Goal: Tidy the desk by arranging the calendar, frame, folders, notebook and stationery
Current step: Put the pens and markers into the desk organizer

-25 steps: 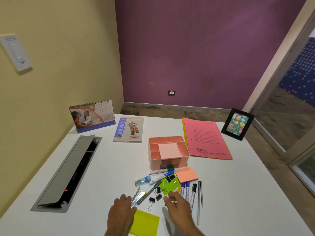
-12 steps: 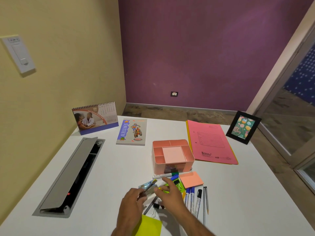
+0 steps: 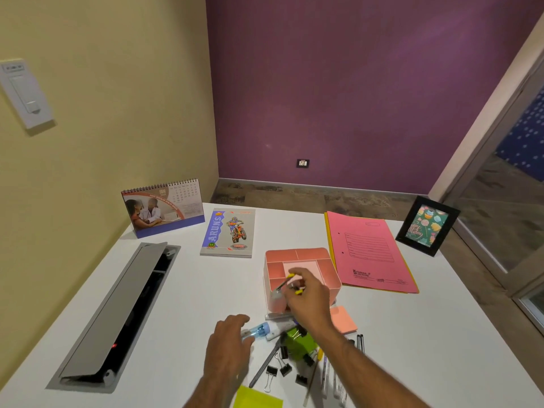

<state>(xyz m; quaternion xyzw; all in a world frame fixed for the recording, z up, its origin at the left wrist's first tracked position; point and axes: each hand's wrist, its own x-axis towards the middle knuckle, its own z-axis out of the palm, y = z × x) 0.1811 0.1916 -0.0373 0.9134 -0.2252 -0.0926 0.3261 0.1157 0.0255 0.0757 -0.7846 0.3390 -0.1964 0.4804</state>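
- Step in hand, as I judge it: loading loose stationery into the pink organizer [image 3: 303, 278], which stands mid-counter.
- The right hand [image 3: 309, 298] hovers over the organizer's near compartments, its grip pinched on a slim silvery item with yellow ends [image 3: 290, 282]; whether it is a clip or tweezers, I cannot tell.
- The left hand [image 3: 228, 348] rests on the white counter [image 3: 191, 304] at 7 o'clock of the organizer, fingers relaxed and touching a blue-capped tube [image 3: 257, 331], clasping nothing.
- Next move likely calls for dropping the item into one compartment, then gathering the tube.
- Still loose at 6 o'clock: black binder clips [image 3: 279, 369], a grey pen [image 3: 265, 366], markers, and green [image 3: 298, 343], orange [image 3: 343, 320] and yellow sticky pads.
- Materials: the organizer looks like rigid matte plastic, boxy with dividers; the clips are folded metal with wire handles.
- Seemingly placed already: the spiral calendar [image 3: 163, 209] at 10 o'clock, the glossy notebook [image 3: 229, 232] at 11, the flat pink card folders [image 3: 369, 251] at 2, the black frame [image 3: 426, 225] farther out.
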